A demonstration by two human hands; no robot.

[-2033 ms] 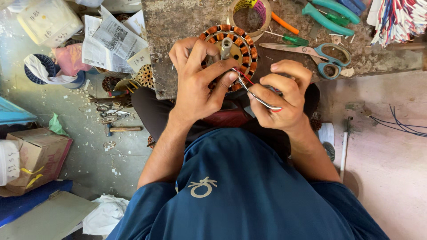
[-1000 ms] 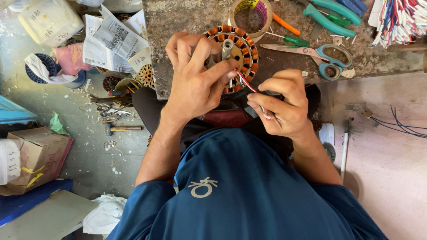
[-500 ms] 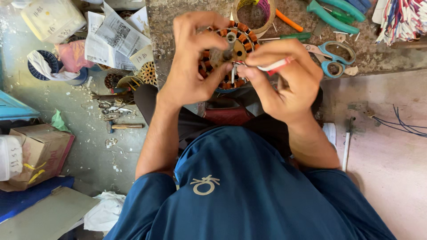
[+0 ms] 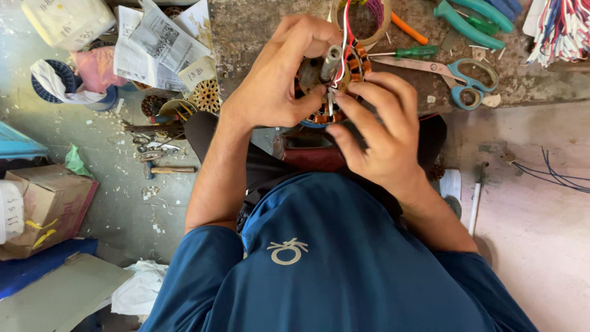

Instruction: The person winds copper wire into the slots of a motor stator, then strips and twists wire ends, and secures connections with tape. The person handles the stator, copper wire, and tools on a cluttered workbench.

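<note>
My left hand (image 4: 276, 80) grips a round motor stator (image 4: 351, 67) with copper-coloured windings and a metal shaft (image 4: 332, 60) at its middle, holding it up in front of my chest. Most of the stator is hidden behind both hands. My right hand (image 4: 384, 126) pinches thin red and white wires (image 4: 345, 37) close to the shaft; the wires run upward from the stator. My fingers cover the spot where the wires meet the windings.
A worn workbench (image 4: 258, 31) carries blue-handled scissors (image 4: 470, 77), a green screwdriver (image 4: 415, 53), teal pliers (image 4: 467, 21) and a tape ring (image 4: 375, 12). Papers (image 4: 160, 46), a hammer (image 4: 166, 169), a cardboard box (image 4: 52, 206) and scraps lie on the floor at left. Loose cables (image 4: 547, 172) lie right.
Both hands raised the stator nearer to the camera and tilted it. My right hand, which held a thin white strip beside the stator, moved in over it and now pinches the wires.
</note>
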